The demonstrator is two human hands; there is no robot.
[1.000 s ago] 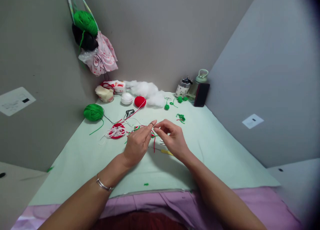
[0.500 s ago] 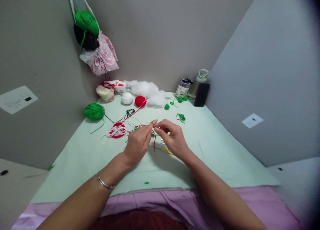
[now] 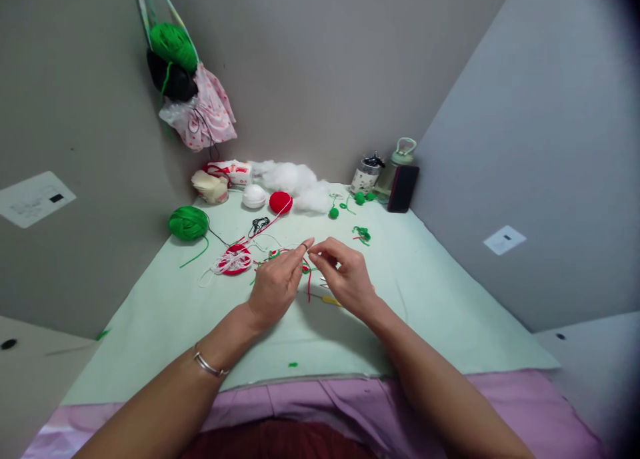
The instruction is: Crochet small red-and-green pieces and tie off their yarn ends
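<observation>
My left hand [image 3: 277, 284] is closed above the table, its index finger pointing forward with a thin dark loop around it near the tip. Close against that fingertip, my right hand [image 3: 346, 271] pinches thumb and forefinger together. Whatever lies between the fingers is too small to make out. Just under the hands are a small red and green crochet piece [image 3: 306, 268] with a loose red tail and another small red, white and green piece [image 3: 273, 254]. Below my right hand lies a crochet hook with a yellow handle [image 3: 331, 300], partly covered by the hand.
A green yarn ball [image 3: 188, 224], a red yarn ball [image 3: 281, 202], a white ball [image 3: 254, 196] and tangled white yarn [image 3: 231, 262] lie left. White stuffing [image 3: 293, 179] is at the back. A phone [image 3: 404, 189] leans by a bottle [image 3: 387, 179] and a pen tin [image 3: 366, 177].
My right hand has shifted very slightly, and a little less of the yellow handle shows beneath it. Everything else stays in place.
</observation>
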